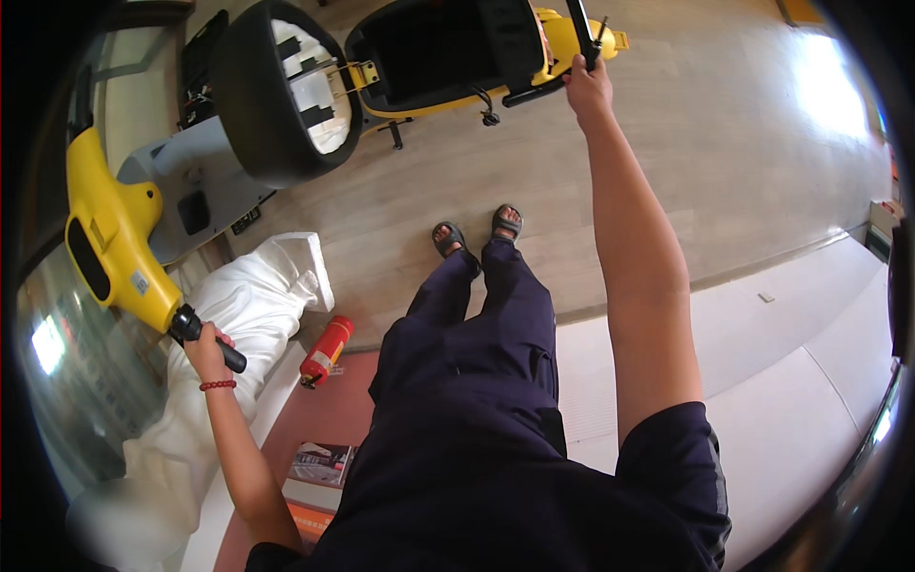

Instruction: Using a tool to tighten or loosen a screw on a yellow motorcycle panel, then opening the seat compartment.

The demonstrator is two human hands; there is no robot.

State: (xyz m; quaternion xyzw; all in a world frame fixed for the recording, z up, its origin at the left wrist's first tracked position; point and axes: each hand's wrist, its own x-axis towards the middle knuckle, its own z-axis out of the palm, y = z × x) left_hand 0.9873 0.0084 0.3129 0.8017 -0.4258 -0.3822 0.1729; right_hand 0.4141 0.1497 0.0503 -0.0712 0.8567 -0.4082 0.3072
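A yellow and grey scooter stands across the far side, its black seat (pixel 267 95) tipped up on a yellow hinge (pixel 362 74). Behind the seat, the black storage well (pixel 434 52) lies uncovered. My left hand (pixel 205 353) is closed round the black handlebar grip (pixel 229 357), below the yellow handlebar cover (pixel 114 229). At the scooter's tail, my right hand (pixel 588 88) closes on the black rear grab rail (pixel 538 91). A slender dark pointed piece (pixel 600 36) sticks up past those fingers; I cannot tell whether it is a separate tool.
A white draped statue (pixel 238 319) lies along the left, close to my left arm. Beside it is a red fire extinguisher (pixel 327 351). My sandalled feet stand on the wood-look floor (pixel 381 238). A long white surface (pixel 762 353) runs along the right.
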